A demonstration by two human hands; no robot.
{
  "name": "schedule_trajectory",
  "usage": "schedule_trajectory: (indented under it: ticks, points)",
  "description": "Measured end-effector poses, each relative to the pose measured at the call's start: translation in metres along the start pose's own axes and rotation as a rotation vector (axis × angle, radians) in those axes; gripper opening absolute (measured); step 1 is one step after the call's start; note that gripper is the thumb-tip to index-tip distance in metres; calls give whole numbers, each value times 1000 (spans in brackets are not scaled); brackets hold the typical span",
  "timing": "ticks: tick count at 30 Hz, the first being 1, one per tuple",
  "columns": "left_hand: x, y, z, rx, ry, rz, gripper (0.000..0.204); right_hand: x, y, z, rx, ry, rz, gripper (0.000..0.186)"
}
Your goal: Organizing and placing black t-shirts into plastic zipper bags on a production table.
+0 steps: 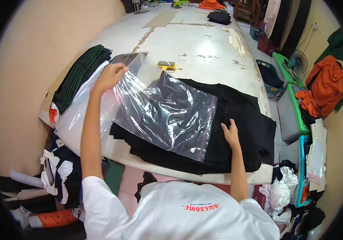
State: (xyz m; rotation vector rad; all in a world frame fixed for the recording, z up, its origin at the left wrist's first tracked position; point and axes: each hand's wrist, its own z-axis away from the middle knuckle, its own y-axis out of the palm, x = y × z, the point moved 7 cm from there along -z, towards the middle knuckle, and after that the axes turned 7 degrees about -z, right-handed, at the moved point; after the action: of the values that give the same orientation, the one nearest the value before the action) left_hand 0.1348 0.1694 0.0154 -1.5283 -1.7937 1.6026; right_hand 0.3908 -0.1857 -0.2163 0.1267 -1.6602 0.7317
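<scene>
A clear plastic bag (175, 108) lies across the black garments (251, 136) spread at the table's near edge. My left hand (111, 76) is closed in a pinch on the upper left part of the bag, lifting the film into taut creases. My right hand (230, 134) grips black cloth just beyond the bag's right edge, with thumb and forefinger showing and the other fingers partly hidden. More clear plastic (73, 122) hangs around my left forearm. Past the bag, a small yellow tool with a dark top (166, 65) rests on the table.
Folded dark green garments (81, 70) are stacked on the left, beside the wall. The long white table (183, 40) has peeling patches; a black bundle (219, 18) sits at its far end. Green-rimmed bins (291, 112), a fan (298, 60) and orange cloth (327, 82) line the right.
</scene>
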Motion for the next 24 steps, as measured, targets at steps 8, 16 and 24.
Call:
schedule_trajectory:
  ticks: [8,16,24]
  points:
    - [-105,-66,-42,111,75,-287,26,-21,-6,0,-41,101,-32,48]
    - [-130,-128,-67,28,242,-566,25,8,-3,4,-2,174,-87,46]
    - [-204,-154,-42,80,219,-682,31,43,-4,4,-75,-106,444,44]
